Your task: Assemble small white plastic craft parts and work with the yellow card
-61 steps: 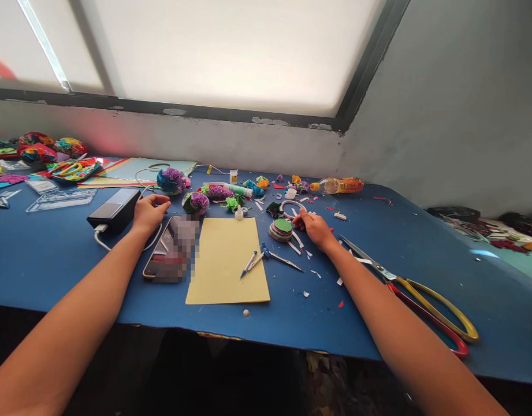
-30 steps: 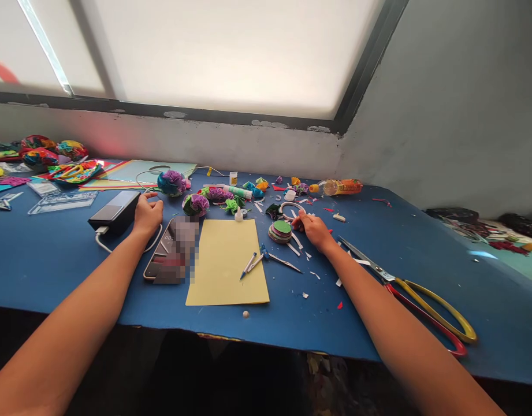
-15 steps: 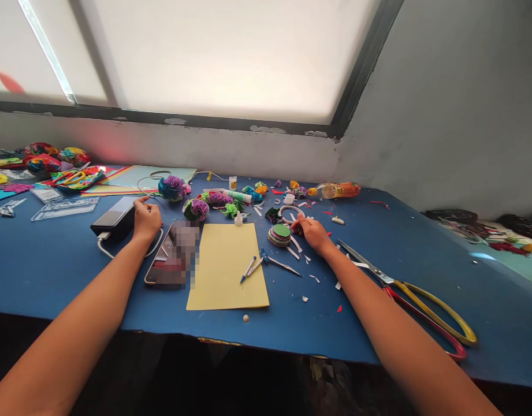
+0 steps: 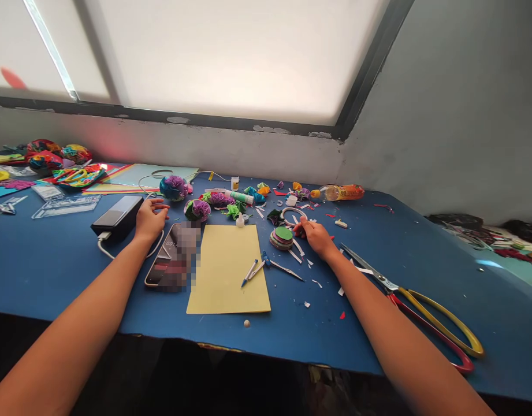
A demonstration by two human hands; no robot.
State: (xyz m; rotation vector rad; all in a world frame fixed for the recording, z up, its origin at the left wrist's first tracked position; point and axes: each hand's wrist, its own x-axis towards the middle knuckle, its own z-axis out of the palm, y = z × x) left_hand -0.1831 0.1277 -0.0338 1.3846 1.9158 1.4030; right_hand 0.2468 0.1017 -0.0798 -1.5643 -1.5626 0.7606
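My left hand rests beside the black power bank, its fingers loosely apart and holding nothing. A white cable runs from the power bank under that wrist. At the centre right, my right hand has its fingers closed at the lower edge of a white ring, which looks like a tape roll. Just left of those fingers sits a stack of round paper discs with a green top. A yellow paper sheet lies between my hands, with a blue-and-white compass partly on it.
Left of the sheet is a phone. Large scissors with red and yellow handles lie by my right forearm. Paper flower balls, a glue stick and an orange-labelled bottle stand farther back among paper scraps.
My left hand has shifted slightly right, away from the power bank, and its fingers have loosened apart. The right hand stays at the white ring. The view has moved slightly.
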